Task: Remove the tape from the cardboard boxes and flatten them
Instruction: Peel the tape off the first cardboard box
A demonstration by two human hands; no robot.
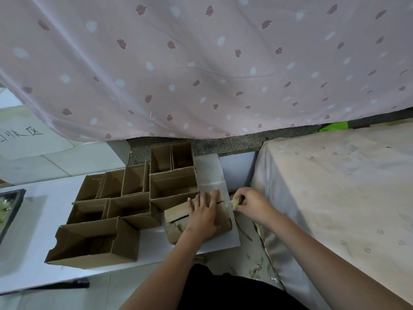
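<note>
A small closed cardboard box (223, 220) lies on the white board (210, 175) in front of me. My left hand (202, 212) presses flat on its top, fingers spread. Just off the box's right edge, my right hand (250, 203) pinches a crumpled wad of yellowish tape (235, 202). A dark slit runs across the box top between the two hands. To the left stand several open cardboard boxes (125, 198), upright and packed side by side, with a larger one (93, 242) nearest me.
A cloth-covered table (335, 186) rises at the right, close to my right arm. A pink patterned curtain (201, 63) hangs behind. A dark tray (11, 211) sits at the far left. Tape scraps (257, 269) litter the floor below the board.
</note>
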